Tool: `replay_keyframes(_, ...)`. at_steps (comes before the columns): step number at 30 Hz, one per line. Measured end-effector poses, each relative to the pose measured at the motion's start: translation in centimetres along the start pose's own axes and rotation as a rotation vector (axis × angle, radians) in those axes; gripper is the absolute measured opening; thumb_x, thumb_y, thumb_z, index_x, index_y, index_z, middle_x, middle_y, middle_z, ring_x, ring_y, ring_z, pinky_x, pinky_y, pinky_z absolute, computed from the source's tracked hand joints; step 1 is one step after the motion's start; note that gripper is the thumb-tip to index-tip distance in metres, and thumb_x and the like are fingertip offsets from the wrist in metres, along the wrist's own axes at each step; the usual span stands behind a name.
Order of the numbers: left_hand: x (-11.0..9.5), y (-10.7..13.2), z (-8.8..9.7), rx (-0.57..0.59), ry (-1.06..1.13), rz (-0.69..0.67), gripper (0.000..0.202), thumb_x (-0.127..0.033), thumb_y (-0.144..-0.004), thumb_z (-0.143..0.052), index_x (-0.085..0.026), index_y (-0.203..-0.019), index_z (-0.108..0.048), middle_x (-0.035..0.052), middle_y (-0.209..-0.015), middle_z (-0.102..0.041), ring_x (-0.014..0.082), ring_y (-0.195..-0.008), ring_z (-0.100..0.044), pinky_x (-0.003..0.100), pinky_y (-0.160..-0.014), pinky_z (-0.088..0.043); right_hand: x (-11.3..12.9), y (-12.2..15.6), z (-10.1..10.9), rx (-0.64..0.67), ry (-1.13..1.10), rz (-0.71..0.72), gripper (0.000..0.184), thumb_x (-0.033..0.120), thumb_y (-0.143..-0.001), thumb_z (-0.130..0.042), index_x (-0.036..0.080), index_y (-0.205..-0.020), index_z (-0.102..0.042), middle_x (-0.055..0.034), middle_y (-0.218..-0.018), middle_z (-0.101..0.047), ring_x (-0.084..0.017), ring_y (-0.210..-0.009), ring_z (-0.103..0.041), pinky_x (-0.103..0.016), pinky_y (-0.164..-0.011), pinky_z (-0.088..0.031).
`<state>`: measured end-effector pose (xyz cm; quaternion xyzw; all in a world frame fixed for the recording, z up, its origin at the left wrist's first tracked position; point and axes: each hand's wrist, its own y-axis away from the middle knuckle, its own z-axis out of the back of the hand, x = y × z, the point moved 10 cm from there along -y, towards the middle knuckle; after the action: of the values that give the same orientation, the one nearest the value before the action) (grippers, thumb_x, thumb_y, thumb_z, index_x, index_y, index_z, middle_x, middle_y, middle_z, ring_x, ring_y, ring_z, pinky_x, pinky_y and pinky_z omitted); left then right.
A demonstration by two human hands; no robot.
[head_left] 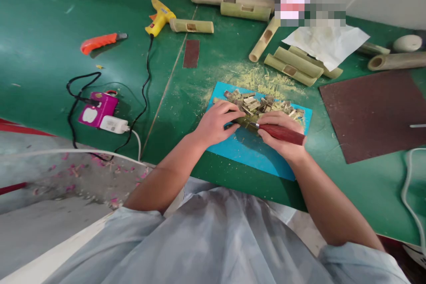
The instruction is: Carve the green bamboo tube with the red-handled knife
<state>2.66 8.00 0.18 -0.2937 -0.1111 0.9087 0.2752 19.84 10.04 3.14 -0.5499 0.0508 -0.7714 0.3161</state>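
"Fingers of the left hand (218, 123): what are they doing?"

"Gripping a bamboo piece (246, 123) over the blue mat (234, 147)."

"And the right hand (282, 147)?"

"Its fingers are wrapped round a red-handled tool (284, 133), whose metal end is at the bamboo piece."

"What's around the mat?"

"Chips (252, 104) lie on its far part; on the desk (179, 111), a brown board (372, 117) sits right of it and a glue gun (161, 17) lies beyond it, to the left."

A craft workshop; glue gun (161, 16), cutter (100, 43), bamboo tubes (204, 26) and shavings (262, 79) lie on a green workbench (176, 111).
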Motion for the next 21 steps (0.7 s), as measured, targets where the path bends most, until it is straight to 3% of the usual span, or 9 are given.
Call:
replay_keyframes(5, -0.25, 0.01, 0.2, -0.003, -0.017, -0.022, 0.024, -0.026, -0.105, -0.064, -0.019, -0.126, -0.073, 0.0118, -0.117, -0.076, 0.0262, -0.112, -0.07, 0.044, -0.097, -0.059, 0.51, 0.0, -0.33, 0.006, 0.029, 0.044, 0.011, 0.023, -0.09, -0.079, 0.029, -0.099, -0.08, -0.0018, -0.1, -0.083, -0.021, -0.093, -0.08, -0.036, -0.09, -0.066)
replay_keyframes(12, 0.08, 0.02, -0.06, 0.009, -0.017, 0.002, 0.023, -0.027, -0.105, -0.064, -0.022, -0.125, -0.073, 0.0101, -0.117, -0.076, 0.0262, -0.113, -0.071, 0.045, -0.098, -0.058, 0.72, 0.53, 0.54, -0.089, 0.056, 0.065, 0.013, 0.02, -0.09, -0.078, 0.029, -0.098, -0.079, -0.0021, -0.1, -0.082, -0.02, -0.089, -0.08, -0.036, -0.088, -0.067)
replay_keyframes(17, -0.23, 0.02, 0.24, -0.034, -0.022, -0.037, 0.022, -0.024, -0.104, -0.066, -0.019, -0.123, -0.074, 0.011, -0.115, -0.077, 0.0264, -0.11, -0.071, 0.044, -0.096, -0.059, 0.35, 0.43, -0.1, -0.018, 0.024, 0.07, 0.017, 0.023, -0.091, -0.079, 0.031, -0.106, -0.08, -0.002, -0.105, -0.083, -0.021, -0.096, -0.08, -0.037, -0.093, -0.067)
replay_keyframes(21, 0.13, 0.07, 0.02, -0.003, -0.003, -0.005, 0.023, -0.026, -0.104, -0.066, -0.022, -0.125, -0.073, 0.0109, -0.118, -0.076, 0.0265, -0.114, -0.071, 0.047, -0.1, -0.059, 0.17, 0.34, -0.28, -0.005, 0.009, 0.069, 0.014, 0.024, -0.091, -0.079, 0.031, -0.104, -0.08, -0.0017, -0.104, -0.083, -0.021, -0.097, -0.08, -0.038, -0.092, -0.067)
